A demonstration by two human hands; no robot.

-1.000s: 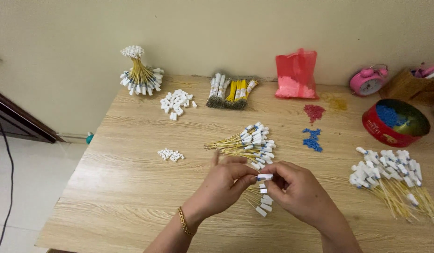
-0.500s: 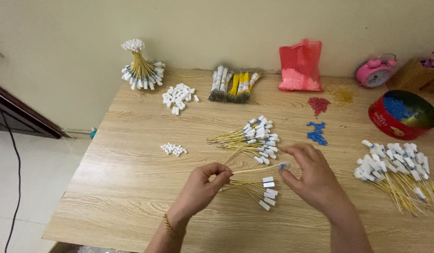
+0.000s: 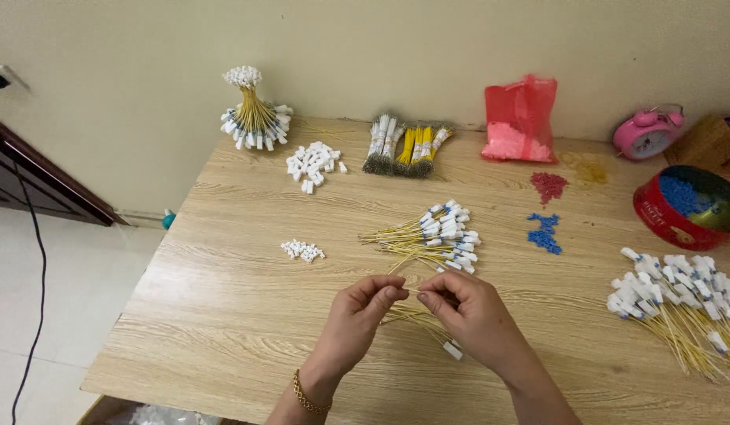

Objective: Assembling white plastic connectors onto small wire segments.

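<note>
From the head camera, the left hand (image 3: 355,315) and the right hand (image 3: 467,315) meet low over the middle of the wooden desk (image 3: 223,315), each grip pressed together and pinching one end of a thin yellow wire (image 3: 411,293) stretched taut between the fingertips, seemingly so a single strand stays apart from the rest. A white connector (image 3: 452,350) hangs below the right hand, beside a small bunch of yellow leads (image 3: 408,316) lying on the desk under the hands. Just beyond sits a loose pile of wires with white connectors (image 3: 432,236), within easy reach; a larger finished-looking pile (image 3: 680,303) lies to the right, and little white housings (image 3: 302,251) to the left
</note>
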